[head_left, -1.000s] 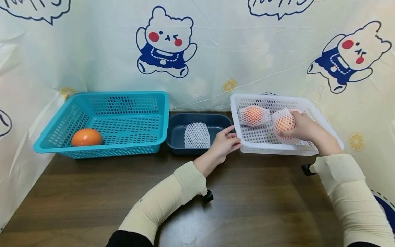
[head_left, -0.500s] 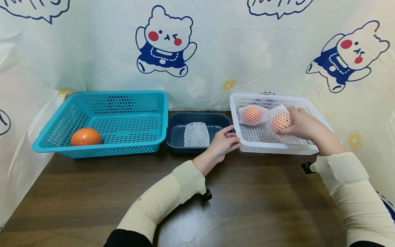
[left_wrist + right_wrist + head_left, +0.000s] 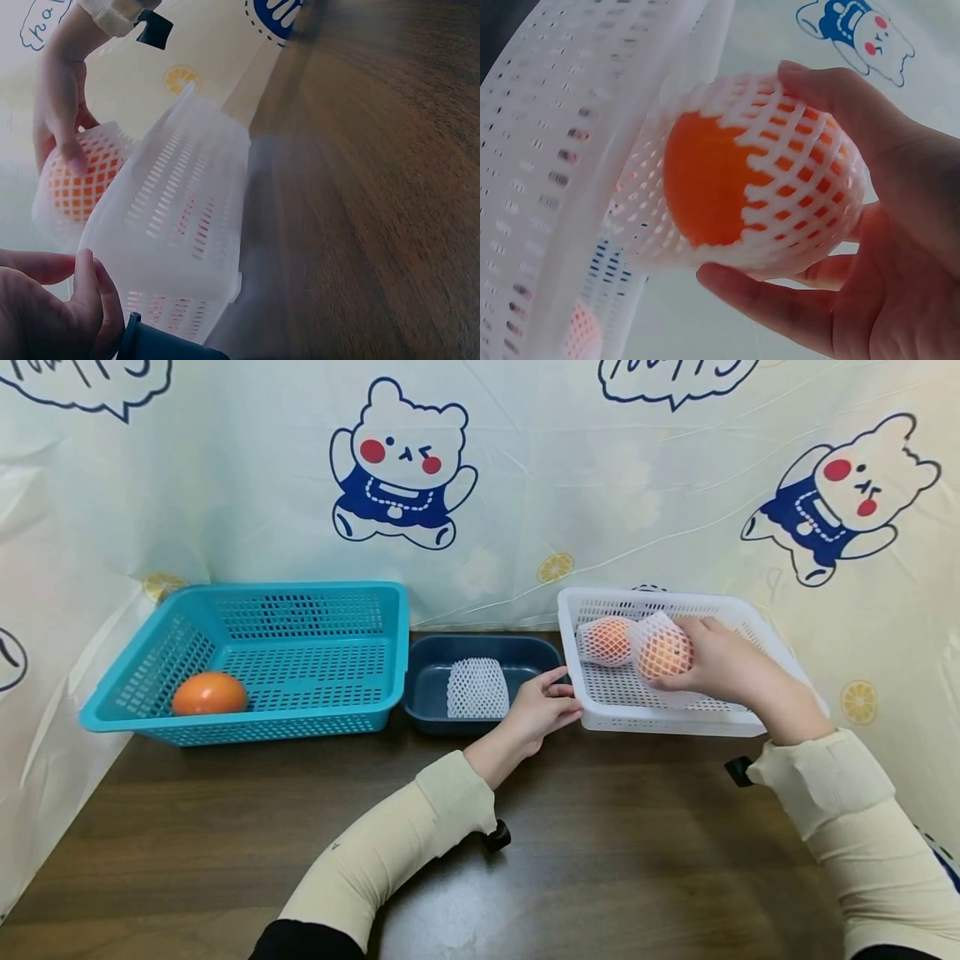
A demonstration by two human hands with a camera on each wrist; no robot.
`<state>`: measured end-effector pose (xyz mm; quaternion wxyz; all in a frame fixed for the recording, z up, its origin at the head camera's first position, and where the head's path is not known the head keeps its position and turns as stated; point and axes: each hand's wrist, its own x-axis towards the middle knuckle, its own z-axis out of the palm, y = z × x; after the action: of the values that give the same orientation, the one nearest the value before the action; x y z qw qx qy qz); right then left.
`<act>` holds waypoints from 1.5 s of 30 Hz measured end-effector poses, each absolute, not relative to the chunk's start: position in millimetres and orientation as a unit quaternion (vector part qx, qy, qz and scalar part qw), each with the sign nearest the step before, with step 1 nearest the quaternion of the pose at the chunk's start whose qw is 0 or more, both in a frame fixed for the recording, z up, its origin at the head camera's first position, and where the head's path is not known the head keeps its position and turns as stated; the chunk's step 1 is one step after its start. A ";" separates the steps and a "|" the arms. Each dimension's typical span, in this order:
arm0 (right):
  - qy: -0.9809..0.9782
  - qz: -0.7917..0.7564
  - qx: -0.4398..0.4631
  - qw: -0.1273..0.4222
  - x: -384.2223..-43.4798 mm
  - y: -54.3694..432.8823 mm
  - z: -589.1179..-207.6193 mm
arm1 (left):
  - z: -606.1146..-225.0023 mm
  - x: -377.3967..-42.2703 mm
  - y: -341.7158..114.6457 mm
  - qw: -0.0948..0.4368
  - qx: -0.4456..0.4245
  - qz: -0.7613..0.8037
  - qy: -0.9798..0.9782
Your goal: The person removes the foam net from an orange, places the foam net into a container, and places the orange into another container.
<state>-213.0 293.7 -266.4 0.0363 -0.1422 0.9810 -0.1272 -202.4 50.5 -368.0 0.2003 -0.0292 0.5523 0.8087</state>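
Observation:
My right hand (image 3: 731,664) grips a round orange fruit (image 3: 665,653) in a white foam net sleeve, held up over the white basket (image 3: 645,720). The right wrist view shows the sleeve's open end, where bare orange skin (image 3: 705,180) is exposed. Fingers and thumb curl around the netted side. At the basket's near left corner, my left hand (image 3: 534,714) pinches the rim between thumb and fingers. Another netted fruit (image 3: 603,641) lies in the basket's left part, partly hidden behind the held one.
A dark blue tray (image 3: 427,724) stands between the baskets, with an empty foam net sleeve (image 3: 477,688) in it. On the left, a turquoise basket (image 3: 367,718) holds one bare orange fruit (image 3: 210,693). Behind them hangs a patterned curtain (image 3: 510,485). All stand on a dark wooden table (image 3: 600,843).
My right hand has lifted the netted fruit and carried it left, in front of the other netted fruit. My left hand stays at the basket rim.

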 end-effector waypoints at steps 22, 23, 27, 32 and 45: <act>0.971 -0.123 -0.203 0.022 -193.6 242.6 -259.7 | -369.0 -202.9 31.0 0.212 -0.009 0.795 0.568; 0.971 -0.125 -0.205 0.023 -192.8 240.1 -259.9 | -368.4 -202.5 28.9 0.213 -0.006 0.794 0.570; 0.969 -0.131 -0.209 0.030 -191.2 233.4 -261.0 | -363.6 -201.5 18.1 0.207 0.009 0.787 0.581; 0.966 -0.146 -0.212 0.034 -190.3 224.9 -264.2 | -359.1 -201.7 3.1 0.194 0.024 0.769 0.608; 0.946 -0.185 -0.266 0.021 -187.3 209.5 -276.9 | -355.1 -196.5 -21.3 0.188 0.020 0.744 0.641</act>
<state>-187.3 209.5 -276.9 0.0212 -0.2662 0.9458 -0.1847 -196.5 -21.3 -355.1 0.1883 0.0197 0.6410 0.7438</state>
